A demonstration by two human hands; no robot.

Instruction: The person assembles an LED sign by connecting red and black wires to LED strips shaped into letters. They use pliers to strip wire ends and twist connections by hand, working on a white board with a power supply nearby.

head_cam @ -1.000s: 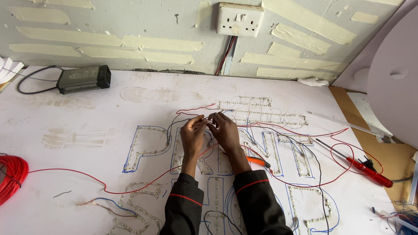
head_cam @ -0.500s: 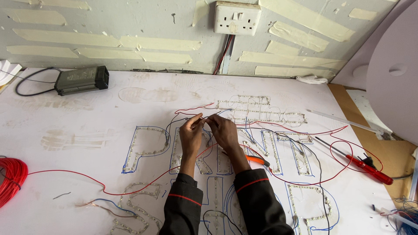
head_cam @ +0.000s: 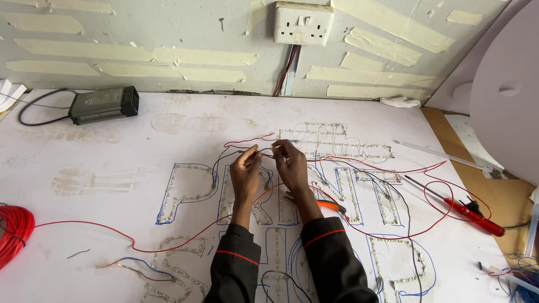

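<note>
My left hand [head_cam: 245, 170] and my right hand [head_cam: 290, 164] meet over the middle of a white board [head_cam: 140, 140]. Both pinch the ends of thin red and black wires [head_cam: 264, 150] between thumb and fingers, a little above the board. Under my hands lie letter outlines drawn in blue and filled with rows of small LED modules [head_cam: 185, 191]. A long red wire [head_cam: 112, 230] runs left from my hands to a red wire coil [head_cam: 14, 233]. Dark sleeves with a red stripe cover my forearms.
A black power supply box [head_cam: 104, 104] lies at the back left. A white wall socket [head_cam: 303, 22] sits above the board. A red-handled screwdriver [head_cam: 471, 213] lies at right, orange-handled pliers [head_cam: 331, 206] beside my right wrist. A white round panel [head_cam: 505, 95] leans at far right.
Both hands have shifted slightly up the board and drawn the wire ends closer between the fingertips. Everything else on the board is unmoved.
</note>
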